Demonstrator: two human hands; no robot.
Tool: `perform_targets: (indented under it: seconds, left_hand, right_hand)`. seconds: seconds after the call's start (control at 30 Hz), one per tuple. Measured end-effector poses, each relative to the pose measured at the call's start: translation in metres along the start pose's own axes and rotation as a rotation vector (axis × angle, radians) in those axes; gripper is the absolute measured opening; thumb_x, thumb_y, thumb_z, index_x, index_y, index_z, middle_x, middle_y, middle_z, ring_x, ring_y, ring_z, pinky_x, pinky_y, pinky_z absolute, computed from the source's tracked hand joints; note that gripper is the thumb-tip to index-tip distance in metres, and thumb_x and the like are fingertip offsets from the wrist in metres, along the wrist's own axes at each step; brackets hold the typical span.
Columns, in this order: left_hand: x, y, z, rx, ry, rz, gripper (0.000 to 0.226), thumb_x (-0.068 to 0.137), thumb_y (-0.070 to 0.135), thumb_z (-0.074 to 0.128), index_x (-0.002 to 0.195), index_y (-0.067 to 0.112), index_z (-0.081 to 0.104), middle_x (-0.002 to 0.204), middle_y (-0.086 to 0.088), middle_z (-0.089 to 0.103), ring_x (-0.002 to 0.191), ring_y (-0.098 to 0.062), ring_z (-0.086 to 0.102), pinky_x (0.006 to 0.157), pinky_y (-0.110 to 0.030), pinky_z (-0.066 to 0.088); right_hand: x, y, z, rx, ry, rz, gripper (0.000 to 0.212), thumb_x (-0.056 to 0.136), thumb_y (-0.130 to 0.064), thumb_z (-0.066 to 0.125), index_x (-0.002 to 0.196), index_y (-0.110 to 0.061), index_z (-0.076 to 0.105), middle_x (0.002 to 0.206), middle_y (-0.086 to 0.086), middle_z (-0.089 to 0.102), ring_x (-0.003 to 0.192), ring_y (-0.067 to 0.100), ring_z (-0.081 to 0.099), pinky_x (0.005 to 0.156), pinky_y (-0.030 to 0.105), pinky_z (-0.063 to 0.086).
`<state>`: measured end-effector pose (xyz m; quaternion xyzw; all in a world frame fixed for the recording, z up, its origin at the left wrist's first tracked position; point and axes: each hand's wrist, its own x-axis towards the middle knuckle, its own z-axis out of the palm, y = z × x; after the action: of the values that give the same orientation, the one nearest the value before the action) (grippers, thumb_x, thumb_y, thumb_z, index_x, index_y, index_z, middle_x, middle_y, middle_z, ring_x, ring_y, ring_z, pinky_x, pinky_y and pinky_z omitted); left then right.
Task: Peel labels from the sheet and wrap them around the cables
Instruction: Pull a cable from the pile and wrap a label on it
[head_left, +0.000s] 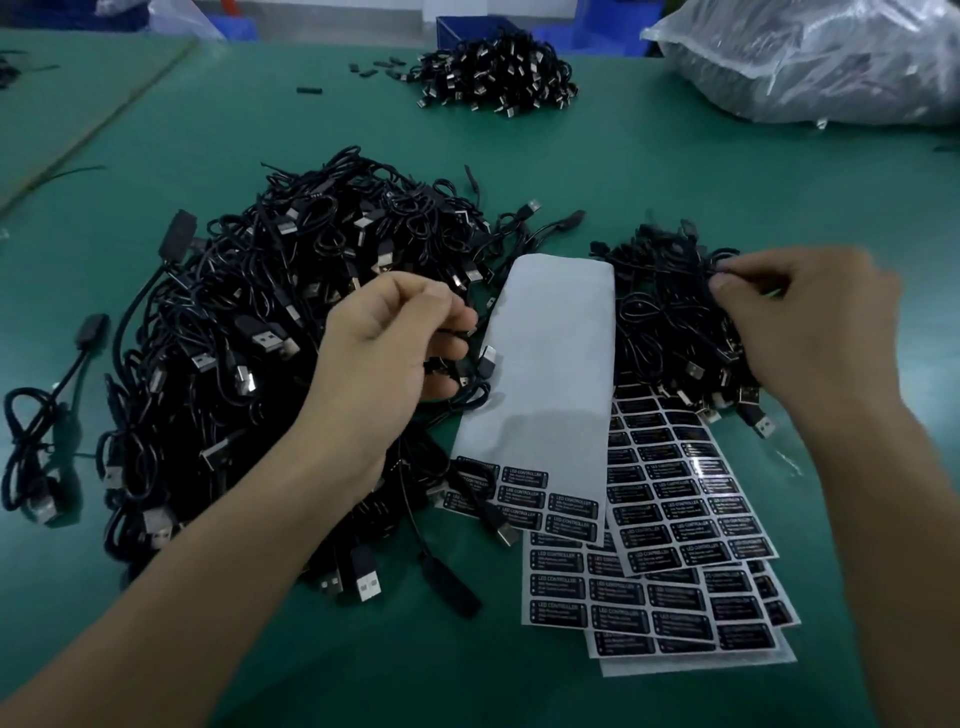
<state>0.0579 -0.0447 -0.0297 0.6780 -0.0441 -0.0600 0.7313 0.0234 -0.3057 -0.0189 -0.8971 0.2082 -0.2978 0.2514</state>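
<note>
Both pinch cables (480, 391): left hand (384, 353) just left of the label sheet (550, 332), right hand (810, 322) right of it; one snag could drag it askew.

Site type: factory assembly/packing bench. Evidence: green work mat (675, 171) across most of frame; bulk heaps of black USB cables (234, 312) ctr-left, ctr-right, top ctr; stacked label sheets (675, 519), printed "LED CONTROLLER", lower right; clear poly bag (831, 62), dark contents, upper right; blue parts bin (457, 28), top ctr.
</note>
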Motion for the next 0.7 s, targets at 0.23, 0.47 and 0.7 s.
perform_targets:
  seconds: [0.23, 0.47, 0.7]
  left_hand:
    - [0.002, -0.009, -0.01, 0.646, -0.061, 0.333, 0.01, 0.095, 0.024, 0.064, 0.092, 0.033, 0.065, 0.086, 0.024, 0.066, 0.076, 0.004, 0.06, 0.066, -0.014, 0.05]
    - [-0.002, -0.03, -0.008, 1.642, -0.149, 0.407, 0.037, 0.097, 0.051, 0.047, 0.122, 0.027, 0.058, 0.117, 0.006, 0.059, 0.111, -0.02, 0.051, 0.091, -0.035, 0.038]
    - [-0.002, -0.028, -0.011, 1.585, -0.132, 0.445, 0.021, 0.098, 0.044, 0.054, 0.106, 0.027, 0.064, 0.102, 0.006, 0.053, 0.1, -0.019, 0.05, 0.084, -0.032, 0.037]
  right_hand:
    - [-0.01, 0.001, 0.003, -0.111, 0.02, -0.014, 0.032, 0.092, -0.025, 0.054, 0.119, -0.018, 0.07, 0.11, 0.014, 0.068, 0.105, 0.036, 0.059, 0.095, 0.034, 0.04]
    - [-0.05, -0.032, 0.017, 0.108, -0.099, -0.171, 0.014, 0.092, -0.022, 0.061, 0.086, -0.025, 0.072, 0.076, -0.013, 0.067, 0.074, 0.008, 0.062, 0.067, 0.011, 0.044]
    - [-0.079, -0.028, 0.046, 0.213, -0.328, -0.15, 0.016, 0.093, -0.02, 0.064, 0.08, -0.029, 0.069, 0.056, -0.015, 0.06, 0.052, 0.01, 0.057, 0.052, 0.026, 0.047]
